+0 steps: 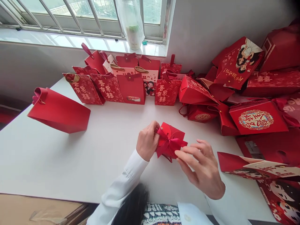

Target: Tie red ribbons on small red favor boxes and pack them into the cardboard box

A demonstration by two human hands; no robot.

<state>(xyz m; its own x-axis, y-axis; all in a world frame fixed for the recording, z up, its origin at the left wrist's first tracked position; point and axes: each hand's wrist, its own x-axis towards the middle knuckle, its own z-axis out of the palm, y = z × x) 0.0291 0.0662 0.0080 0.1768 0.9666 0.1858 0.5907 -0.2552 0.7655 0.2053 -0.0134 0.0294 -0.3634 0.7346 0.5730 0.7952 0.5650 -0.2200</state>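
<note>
While pinched at its upper left edge by the left hand [148, 140], a small red paper gift box [170, 140], squat and glossy, with a rounded flap on top. Across its front, a red satin ribbon [169, 145] in a loose, crumpled bow, one tail trailing toward the lower right. Left hand narrow and closed, thumb and fingers gripping box and ribbon together. Right hand [199, 167] half open and curved, fingers fanned, fingertips at the ribbon's right side, no firm grip visible. Box position: above the middle of a white table [77, 162], between both hands; whether lifted clear of the tabletop or resting on it, impossible to tell. Beyond it, a row of upright red gift bags [131, 89] with gold Chinese lettering against the wall. To the left, one plain red bag [58, 109] on its side. To the right, a heaped pile of red gift boxes and bags [255, 117], some printed with cartoon couples. White shirt sleeves [119, 184] on both forearms.
</note>
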